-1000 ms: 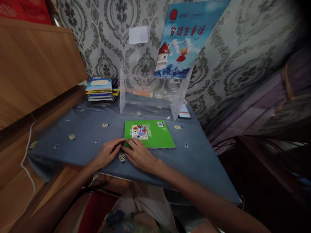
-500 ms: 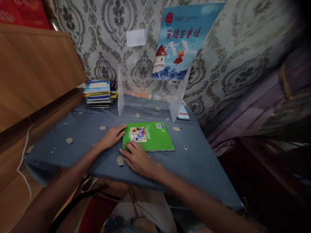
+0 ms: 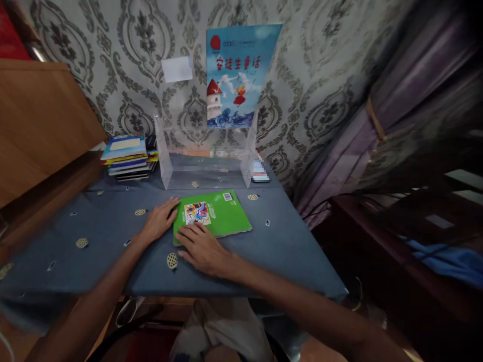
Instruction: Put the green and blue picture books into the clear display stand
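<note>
- Grey-and-white damask wallpaper (image 3: 324,75) behind blue-grey printed tablecloth (image 3: 294,251).
- Rectangular bright-green softcover book (image 3: 226,218), barcode side up, flat on tablecloth.
- Left hand (image 3: 160,219): flat, relaxed, at green book's far left corner; can't tell if touching.
- Right hand (image 3: 202,249): fingers loosely spread on green book's near left corner.
- Clear acrylic rack (image 3: 206,176) beyond green book; multicoloured book stack (image 3: 126,158) beyond, to its left.

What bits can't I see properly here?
In the head view:
Green book: its underside is hidden, facing the table; the right hand covers part of its near edge.
Book pile: spine titles are too small to read.
Small thing by the clear stand: blurred into squares.
Red thing: cut off by the left edge.
</note>
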Demonstrator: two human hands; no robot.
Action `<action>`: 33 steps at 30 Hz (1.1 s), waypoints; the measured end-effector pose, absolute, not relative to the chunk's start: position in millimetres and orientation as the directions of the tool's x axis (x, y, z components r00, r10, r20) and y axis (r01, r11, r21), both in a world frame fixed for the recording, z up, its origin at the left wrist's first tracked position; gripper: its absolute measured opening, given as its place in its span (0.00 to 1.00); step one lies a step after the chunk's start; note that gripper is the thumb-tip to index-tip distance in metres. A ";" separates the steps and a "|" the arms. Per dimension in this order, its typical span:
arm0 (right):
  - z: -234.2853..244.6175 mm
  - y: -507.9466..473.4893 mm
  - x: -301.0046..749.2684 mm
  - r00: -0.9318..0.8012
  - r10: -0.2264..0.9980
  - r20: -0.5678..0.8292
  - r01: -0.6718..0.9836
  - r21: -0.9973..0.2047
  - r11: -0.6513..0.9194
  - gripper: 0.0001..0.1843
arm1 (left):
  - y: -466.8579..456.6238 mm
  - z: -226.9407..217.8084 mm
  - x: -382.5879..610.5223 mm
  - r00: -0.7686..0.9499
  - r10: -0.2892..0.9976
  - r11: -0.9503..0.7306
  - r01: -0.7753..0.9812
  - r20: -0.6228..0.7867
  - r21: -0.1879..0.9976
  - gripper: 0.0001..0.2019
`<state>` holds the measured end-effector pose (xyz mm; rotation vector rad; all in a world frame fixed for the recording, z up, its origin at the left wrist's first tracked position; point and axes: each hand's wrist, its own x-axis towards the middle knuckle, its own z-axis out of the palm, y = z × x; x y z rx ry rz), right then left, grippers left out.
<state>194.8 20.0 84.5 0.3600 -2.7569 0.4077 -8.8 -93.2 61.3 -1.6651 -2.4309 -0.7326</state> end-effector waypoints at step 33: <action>50.0 147.8 190.4 -0.864 0.343 0.368 0.140 -0.480 0.866 0.22 | -61.8 77.0 43.4 -0.402 0.878 0.361 0.912 0.258 0.192 0.21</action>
